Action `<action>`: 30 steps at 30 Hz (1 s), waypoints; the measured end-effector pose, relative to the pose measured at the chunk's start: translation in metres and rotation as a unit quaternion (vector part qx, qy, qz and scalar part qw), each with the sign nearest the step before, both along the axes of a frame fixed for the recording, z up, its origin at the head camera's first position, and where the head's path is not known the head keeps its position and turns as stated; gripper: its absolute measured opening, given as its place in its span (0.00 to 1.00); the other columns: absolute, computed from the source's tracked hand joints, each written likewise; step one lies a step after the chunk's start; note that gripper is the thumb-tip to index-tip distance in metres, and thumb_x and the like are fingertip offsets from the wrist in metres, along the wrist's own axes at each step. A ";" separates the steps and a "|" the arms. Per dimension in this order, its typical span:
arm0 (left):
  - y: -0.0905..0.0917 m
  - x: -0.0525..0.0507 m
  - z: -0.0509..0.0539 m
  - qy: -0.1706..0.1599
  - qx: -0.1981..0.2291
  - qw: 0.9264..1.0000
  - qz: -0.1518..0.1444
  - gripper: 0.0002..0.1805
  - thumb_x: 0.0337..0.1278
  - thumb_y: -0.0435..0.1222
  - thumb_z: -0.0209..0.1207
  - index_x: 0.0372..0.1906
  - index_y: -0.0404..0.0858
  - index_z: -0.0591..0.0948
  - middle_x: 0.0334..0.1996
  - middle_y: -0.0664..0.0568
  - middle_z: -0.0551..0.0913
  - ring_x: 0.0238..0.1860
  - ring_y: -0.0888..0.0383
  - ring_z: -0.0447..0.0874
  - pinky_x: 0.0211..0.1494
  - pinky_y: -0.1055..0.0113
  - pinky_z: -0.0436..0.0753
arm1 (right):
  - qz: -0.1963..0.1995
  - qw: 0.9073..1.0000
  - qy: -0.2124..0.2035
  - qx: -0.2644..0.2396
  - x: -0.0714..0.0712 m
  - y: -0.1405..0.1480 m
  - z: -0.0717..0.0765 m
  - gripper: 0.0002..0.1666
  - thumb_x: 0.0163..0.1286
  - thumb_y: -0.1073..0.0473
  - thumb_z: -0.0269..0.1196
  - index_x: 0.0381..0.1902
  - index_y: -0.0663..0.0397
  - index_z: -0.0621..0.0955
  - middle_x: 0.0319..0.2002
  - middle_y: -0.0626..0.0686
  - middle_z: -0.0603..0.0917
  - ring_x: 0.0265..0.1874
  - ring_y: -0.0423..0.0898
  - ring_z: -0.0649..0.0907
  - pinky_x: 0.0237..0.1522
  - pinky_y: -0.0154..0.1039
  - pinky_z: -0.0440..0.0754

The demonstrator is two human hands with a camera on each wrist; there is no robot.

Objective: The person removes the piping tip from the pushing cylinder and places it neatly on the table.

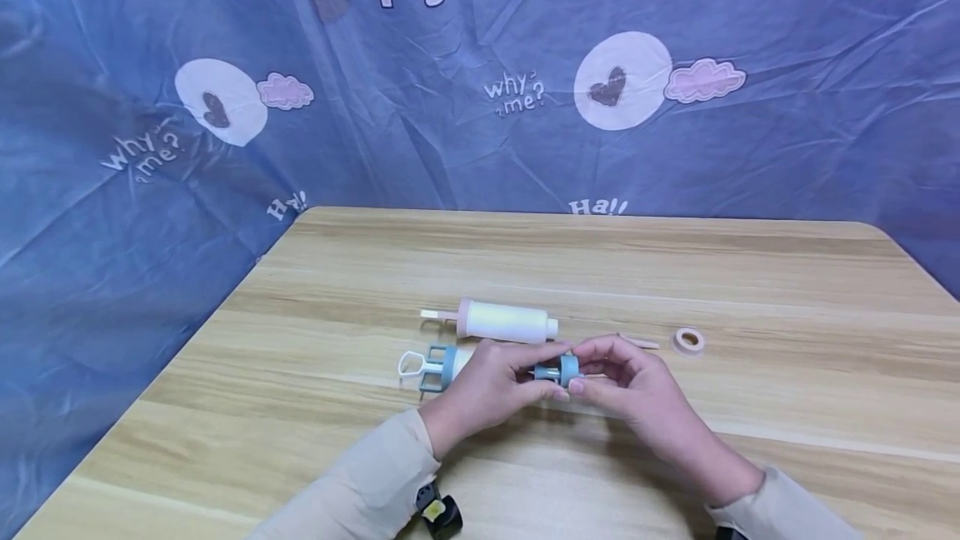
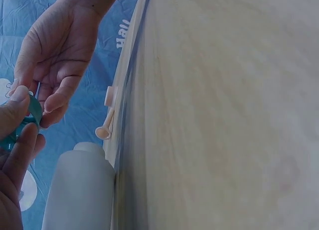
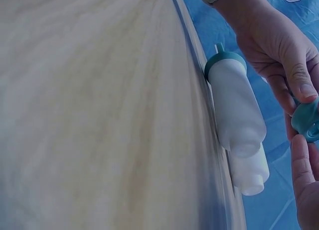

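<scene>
A small teal plastic fitting with a ring-shaped end [image 1: 569, 371] is held between both hands above the table. My left hand [image 1: 491, 386] pinches one side of it between thumb and fingers. From the other side, the right hand [image 1: 645, 382] grips its ring end with thumb and fingertips. In the right wrist view the fitting [image 3: 305, 121] shows a rounded rim, partly covered by fingers. Behind the left hand lies a white cylinder with a teal collar [image 1: 450, 367] and white looped handle, its middle hidden in the head view. In the right wrist view that white cylinder [image 3: 234, 100] shows its whole body.
Farther back lies a second white cylinder [image 1: 502, 321] with a pink collar and a narrow nozzle. Right of it are a thin pink piece [image 1: 639, 342] with a flared end and a pink ring [image 1: 688, 341]. A blue printed cloth [image 1: 465, 132] hangs behind the wooden table [image 1: 262, 340].
</scene>
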State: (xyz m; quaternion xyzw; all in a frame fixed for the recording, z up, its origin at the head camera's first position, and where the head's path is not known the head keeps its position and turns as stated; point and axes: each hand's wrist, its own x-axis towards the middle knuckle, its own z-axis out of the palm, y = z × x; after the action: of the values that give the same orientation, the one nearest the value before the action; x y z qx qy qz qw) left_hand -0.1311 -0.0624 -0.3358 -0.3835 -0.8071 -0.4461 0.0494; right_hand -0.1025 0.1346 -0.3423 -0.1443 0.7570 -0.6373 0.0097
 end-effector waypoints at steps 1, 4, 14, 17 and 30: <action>0.001 0.000 0.000 -0.004 0.002 1.000 -0.003 0.26 0.43 0.37 0.67 0.54 0.38 0.79 0.46 0.49 0.84 0.37 0.67 0.79 0.37 0.80 0.78 | 0.000 1.000 0.002 -0.001 0.000 0.001 0.000 0.18 0.56 0.66 0.66 0.44 0.65 0.76 0.41 0.46 0.81 0.39 0.41 0.83 0.38 0.33 0.81; 0.003 -0.001 0.000 -0.011 0.002 1.000 -0.003 0.27 0.43 0.37 0.68 0.54 0.38 0.79 0.47 0.49 0.84 0.41 0.65 0.81 0.40 0.80 0.78 | -0.001 1.000 0.004 -0.007 0.001 0.004 0.001 0.17 0.57 0.66 0.66 0.44 0.65 0.76 0.41 0.45 0.81 0.39 0.42 0.83 0.37 0.33 0.80; 0.011 -0.003 0.000 0.015 0.002 1.000 0.013 0.22 0.49 0.39 0.65 0.52 0.39 0.80 0.44 0.50 0.85 0.34 0.68 0.79 0.36 0.80 0.77 | -0.025 1.000 -0.005 -0.013 0.002 0.018 0.004 0.16 0.57 0.67 0.65 0.44 0.61 0.77 0.40 0.45 0.81 0.38 0.42 0.83 0.38 0.33 0.81; 0.014 -0.004 0.001 0.028 0.004 1.000 0.010 0.17 0.51 0.39 0.64 0.48 0.38 0.83 0.40 0.50 0.86 0.32 0.70 0.78 0.35 0.81 0.76 | -0.023 0.999 0.004 -0.031 0.002 0.024 0.004 0.15 0.57 0.70 0.64 0.43 0.58 0.77 0.42 0.45 0.80 0.38 0.40 0.84 0.37 0.32 0.81; 0.035 -0.003 0.006 -0.006 -0.020 1.000 -0.001 0.10 0.58 0.37 0.59 0.40 0.39 0.86 0.34 0.53 0.87 0.29 0.71 0.74 0.34 0.82 0.73 | -0.053 0.996 0.068 0.012 0.008 0.051 0.008 0.16 0.57 0.74 0.62 0.44 0.64 0.76 0.43 0.43 0.83 0.37 0.37 0.81 0.38 0.28 0.79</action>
State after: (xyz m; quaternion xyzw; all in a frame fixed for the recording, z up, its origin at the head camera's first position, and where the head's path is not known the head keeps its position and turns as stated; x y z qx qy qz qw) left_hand -0.1341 -0.0278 -0.3297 -0.3825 -0.8157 -0.4324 0.0362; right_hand -0.0948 0.1852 -0.3344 -0.1469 0.7698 -0.6169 -0.0733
